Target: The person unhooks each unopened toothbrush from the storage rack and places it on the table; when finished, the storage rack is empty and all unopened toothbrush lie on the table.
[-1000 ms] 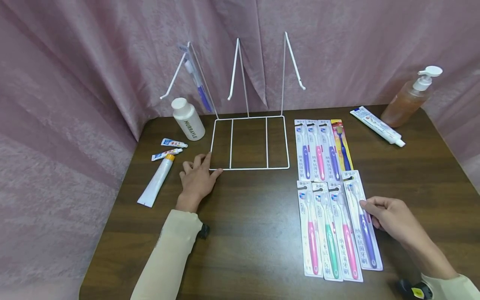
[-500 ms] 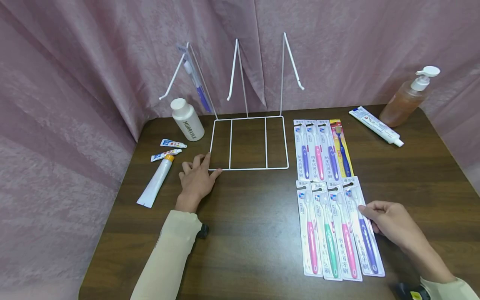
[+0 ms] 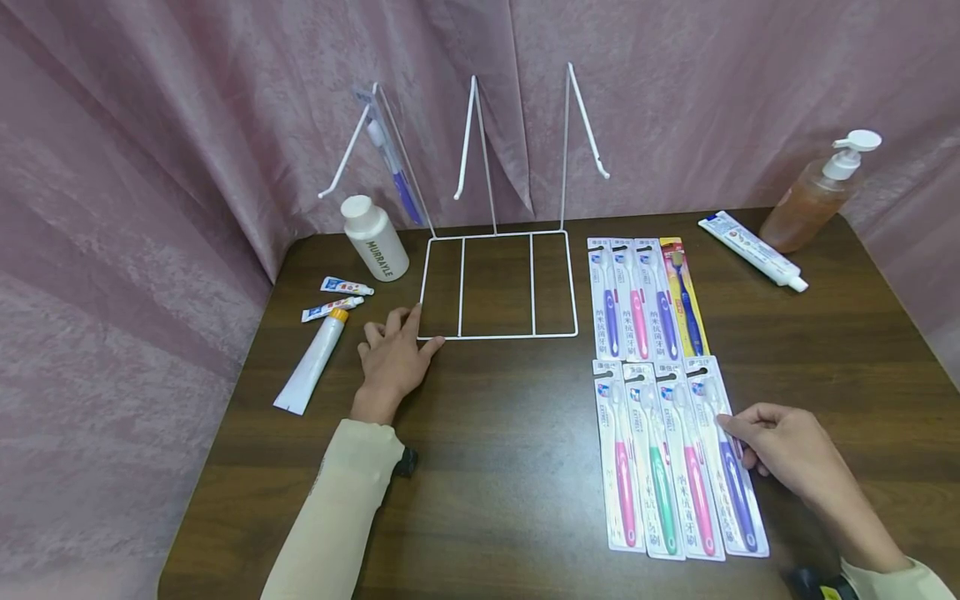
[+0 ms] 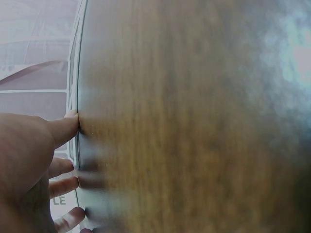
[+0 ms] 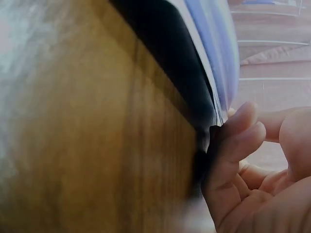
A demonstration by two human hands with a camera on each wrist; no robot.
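Observation:
My left hand point(image 3: 393, 362) rests at the near left corner of a white wire rack point(image 3: 498, 337), fingers spread; in the left wrist view the thumb point(image 4: 65, 128) touches the front wire. The rack has three upright prongs, and a packaged purple toothbrush point(image 3: 393, 162) hangs on the left one. My right hand point(image 3: 783, 446) pinches the right edge of a packaged purple toothbrush point(image 3: 731, 467), the rightmost of the near row. In the right wrist view its pack point(image 5: 218, 53) is tilted, with a dark gap between it and the tabletop. Beside it lie packaged pink and green toothbrushes point(image 3: 660, 483).
A far row of packaged toothbrushes point(image 3: 637, 300) lies behind the near one. At back right are a toothpaste tube point(image 3: 753, 250) and a pump bottle point(image 3: 810, 204). A white bottle point(image 3: 375, 237), two small tubes point(image 3: 333, 308) and a white tube point(image 3: 311, 367) stand or lie at left.
My right hand has shifted the purple toothbrush pack slightly toward me, so it no longer overlaps the far row as much and lines up with its neighbours. The left hand has stayed put.

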